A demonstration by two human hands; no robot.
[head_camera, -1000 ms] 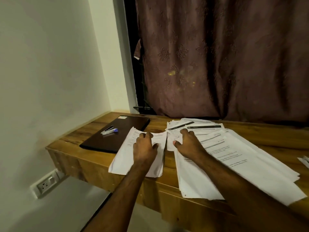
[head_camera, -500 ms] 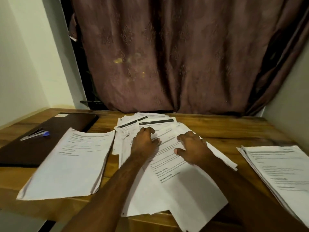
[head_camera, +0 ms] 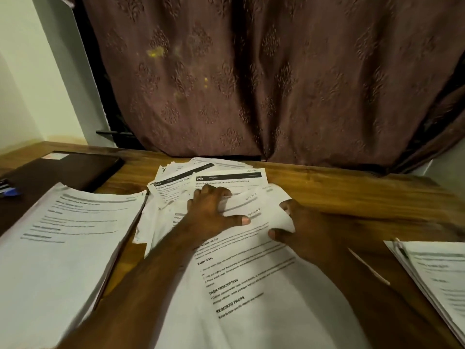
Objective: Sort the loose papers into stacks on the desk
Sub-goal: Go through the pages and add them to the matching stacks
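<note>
Far to my left a dark folder (head_camera: 63, 172) lies flat on the surface (head_camera: 352, 195) with a blue pen (head_camera: 8, 191) on it. Next comes the left stack (head_camera: 68, 243), sheets squared up fairly well, its long axis running from me toward the curtain (head_camera: 251, 79), headings at the far end.

In the middle sits the loose pile (head_camera: 201, 187), fanned and unsorted, the back sheets skewed at several angles. My left hand (head_camera: 214, 212) presses flat on it, fingers spread and mostly straight, thumb out to the right, gripping nothing. Under and in front of it lies the top sheet (head_camera: 246, 285), printed side up, its long axis pointing away from me and tilted a little to the right, its text slanting the same way. My right hand (head_camera: 304, 235) has its thumb and fingers curled round that sheet's far right corner, which buckles upward in the pinch.

At the far right a second stack (head_camera: 437, 275) lies partly out of view, its long axis angled away from me and to the left.

I judge the job partway done: two stacks stand at the sides, but the middle pile holds many sheets to be dealt out. I judge the sheet in my right hand is next in line.
</note>
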